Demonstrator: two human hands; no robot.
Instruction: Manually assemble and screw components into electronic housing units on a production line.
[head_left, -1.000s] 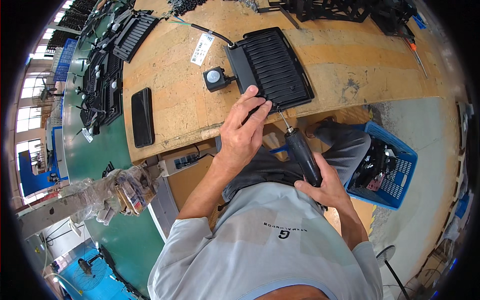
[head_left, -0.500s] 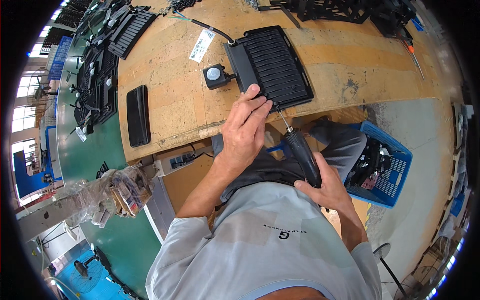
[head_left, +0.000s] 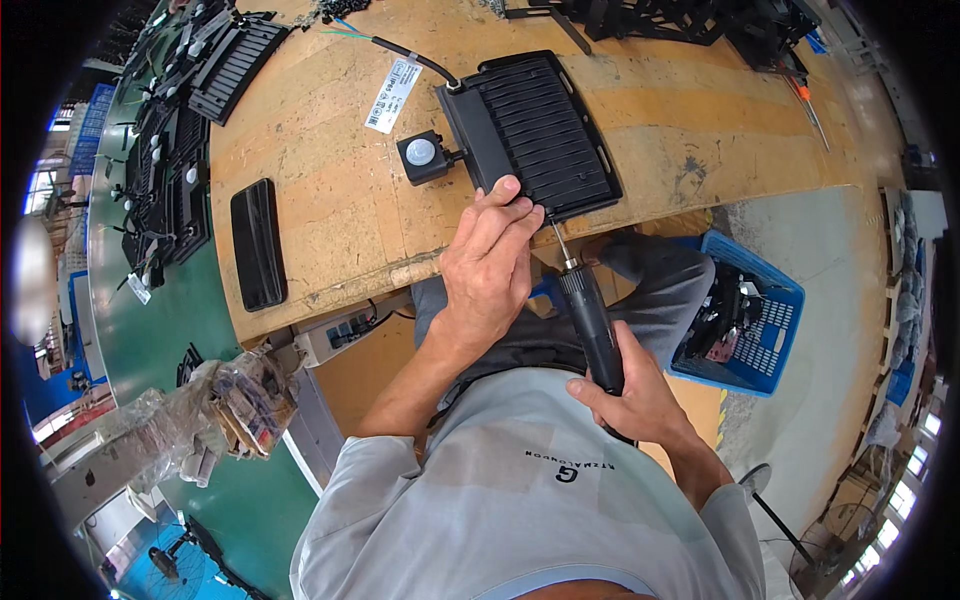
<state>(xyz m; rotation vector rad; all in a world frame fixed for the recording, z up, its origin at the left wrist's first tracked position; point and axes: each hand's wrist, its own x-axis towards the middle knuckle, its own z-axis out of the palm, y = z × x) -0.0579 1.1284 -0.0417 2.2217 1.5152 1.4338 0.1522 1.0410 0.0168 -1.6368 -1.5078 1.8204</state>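
A black floodlight (head_left: 545,130) with a ribbed back lies on the wooden workbench near its front edge. From its left side sticks out a small sensor block (head_left: 420,155) with a white dome. My left hand (head_left: 490,255) grips the floodlight's lower left corner, fingers close together; what lies under the fingertips is hidden. My right hand (head_left: 635,390) is wrapped round a black electric screwdriver (head_left: 592,325). Its bit points up to the floodlight's near edge, just right of my left fingertips; whether it sits in a screw is too small to tell.
A black phone (head_left: 258,245) lies on the bench at left. A cable with bare coloured wires (head_left: 400,50) and a white label (head_left: 393,95) lie beside the floodlight. More floodlights (head_left: 235,70) sit on the green table. Black frames (head_left: 650,20) and an orange-handled screwdriver (head_left: 805,92) are at the back; a blue basket (head_left: 775,340) stands lower right.
The screwdriver and my right hand have shifted slightly left and down. The whole view has swung a little; my left hand stays at the same corner of the floodlight.
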